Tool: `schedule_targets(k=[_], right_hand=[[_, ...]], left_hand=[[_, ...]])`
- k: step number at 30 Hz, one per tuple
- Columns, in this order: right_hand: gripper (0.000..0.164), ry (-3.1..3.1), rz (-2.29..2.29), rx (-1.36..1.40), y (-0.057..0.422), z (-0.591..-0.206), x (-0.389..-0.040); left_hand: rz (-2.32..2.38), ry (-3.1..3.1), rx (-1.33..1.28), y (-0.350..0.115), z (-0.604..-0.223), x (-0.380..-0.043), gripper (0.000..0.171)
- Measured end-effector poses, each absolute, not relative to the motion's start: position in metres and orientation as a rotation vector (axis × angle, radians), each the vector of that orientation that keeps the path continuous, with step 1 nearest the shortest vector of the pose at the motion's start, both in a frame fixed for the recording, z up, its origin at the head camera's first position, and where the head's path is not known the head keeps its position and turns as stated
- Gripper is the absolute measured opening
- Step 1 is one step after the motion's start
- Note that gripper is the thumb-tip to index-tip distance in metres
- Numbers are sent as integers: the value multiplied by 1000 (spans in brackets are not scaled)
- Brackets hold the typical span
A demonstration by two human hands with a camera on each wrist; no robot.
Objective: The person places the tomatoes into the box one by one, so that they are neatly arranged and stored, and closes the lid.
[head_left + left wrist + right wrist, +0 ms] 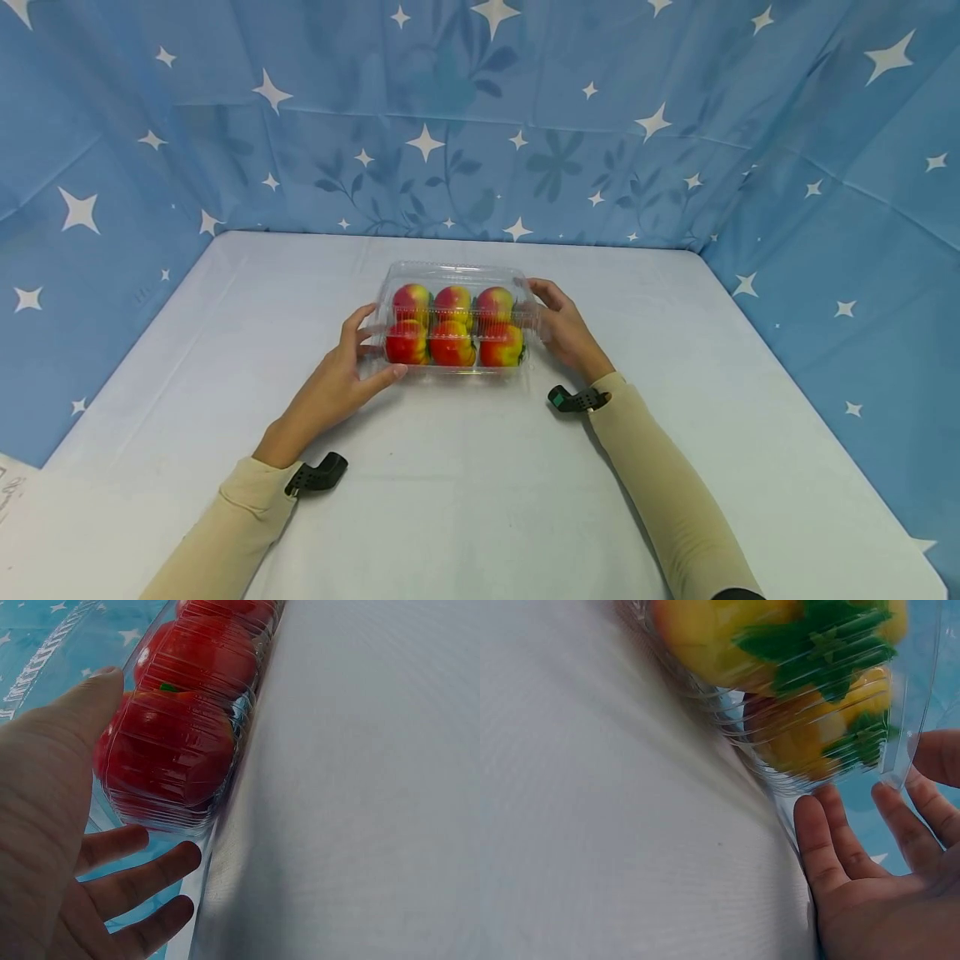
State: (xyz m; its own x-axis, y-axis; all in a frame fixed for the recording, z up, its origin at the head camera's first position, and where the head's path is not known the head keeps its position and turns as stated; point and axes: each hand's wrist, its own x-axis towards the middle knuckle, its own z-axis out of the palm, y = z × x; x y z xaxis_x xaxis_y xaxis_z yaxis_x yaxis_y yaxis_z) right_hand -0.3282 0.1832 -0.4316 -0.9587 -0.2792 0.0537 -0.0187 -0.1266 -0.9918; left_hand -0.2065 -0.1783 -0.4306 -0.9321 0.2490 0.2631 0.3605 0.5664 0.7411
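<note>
A clear plastic clamshell box [457, 273] lies on the white table, with several red-and-yellow fruits [452, 343] in two rows inside. Their leafy green tops [825, 649] show through the box in the right wrist view. At the box's left end is my left hand [337, 379], its thumb along the near corner and its fingers spread and relaxed beside the end wall. My right hand [568, 329] holds the box's right rim, thumb and a finger at the rim's edge. Part of the right thumb is hidden behind the plastic in the head view.
The white table [465, 500] reaches back to a blue curtain [480, 125] with white stars. Curtain also hangs along both sides. A black band [318, 475] is on the left wrist and another black band [577, 398] on the right.
</note>
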Motion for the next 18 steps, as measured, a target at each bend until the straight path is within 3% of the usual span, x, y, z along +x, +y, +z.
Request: schedule_targets(k=[18], right_hand=[[42,1961,-2187,-296,185,-428,-326]], left_hand=[[-1332,-2739,-453,-179,-426,-204,73]])
